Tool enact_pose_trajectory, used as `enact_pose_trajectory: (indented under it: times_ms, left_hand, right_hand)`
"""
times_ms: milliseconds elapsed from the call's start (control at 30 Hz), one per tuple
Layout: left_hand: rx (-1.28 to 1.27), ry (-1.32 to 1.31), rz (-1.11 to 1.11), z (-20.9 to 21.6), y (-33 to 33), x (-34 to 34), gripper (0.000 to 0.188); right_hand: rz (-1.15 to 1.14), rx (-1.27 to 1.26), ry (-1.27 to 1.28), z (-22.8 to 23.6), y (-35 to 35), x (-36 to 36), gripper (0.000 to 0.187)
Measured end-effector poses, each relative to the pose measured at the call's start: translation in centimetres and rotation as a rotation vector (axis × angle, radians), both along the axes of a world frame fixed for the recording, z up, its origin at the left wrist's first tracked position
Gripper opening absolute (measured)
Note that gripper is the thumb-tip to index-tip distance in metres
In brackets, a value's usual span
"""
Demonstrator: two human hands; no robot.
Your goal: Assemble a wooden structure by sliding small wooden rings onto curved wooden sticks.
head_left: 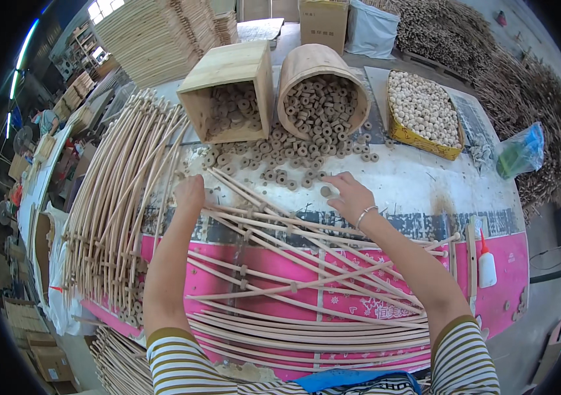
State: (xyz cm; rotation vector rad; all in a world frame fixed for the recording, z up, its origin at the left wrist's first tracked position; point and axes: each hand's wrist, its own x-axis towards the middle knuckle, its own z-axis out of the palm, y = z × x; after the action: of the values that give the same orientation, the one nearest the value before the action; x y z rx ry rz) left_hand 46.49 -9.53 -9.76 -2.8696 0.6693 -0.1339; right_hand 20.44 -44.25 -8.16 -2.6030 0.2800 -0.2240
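Observation:
My left hand (190, 192) is closed near the tips of several thin wooden rods (274, 232); what its fingers hold, if anything, is hidden. My right hand (353, 199), with a bracelet at the wrist, has its thumb and fingers apart beside a small pale round piece (325, 191) on the table. Just beyond the hands lie loose wooden rings (282, 178). They spill from a wooden bucket (358, 82) and a square wooden box (224, 66), both lying on their sides. Some crossed rods carry small rings partway along.
A dense bundle of rods (119, 191) covers the table's left side. At the right are a yellow-sided tray (419, 143) of wooden balls, a green-and-blue plastic bag (521, 153) and a white glue bottle (486, 268). More rods cross the pink table covering (504, 273) near my body.

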Motion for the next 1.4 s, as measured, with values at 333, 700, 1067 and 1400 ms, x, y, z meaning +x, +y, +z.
enact_pose_trajectory:
  times_ms: [333,700,1067,1400]
  left_hand:
    - [0.054,0.075,0.053,0.9,0.6,0.4,0.016]
    - [-0.976,0.556,-0.087,-0.9,-11.3,-4.2,0.025]
    - [-0.693,0.395,-0.376,0.3,-14.9,-8.3,0.063]
    - [-0.657,0.39,-0.436,-0.8,-16.3,-9.3,0.044]
  right_hand:
    - [0.072,-0.106,-0.036,-1.2,-0.2,4.7,0.058]
    - [0.083,-0.123,-0.028,-2.8,1.1,6.3,0.038]
    - [0.057,0.078,-0.085,-2.8,2.1,6.4,0.039]
    - [-0.062,0.297,-0.2,-3.8,0.4,5.7,0.043]
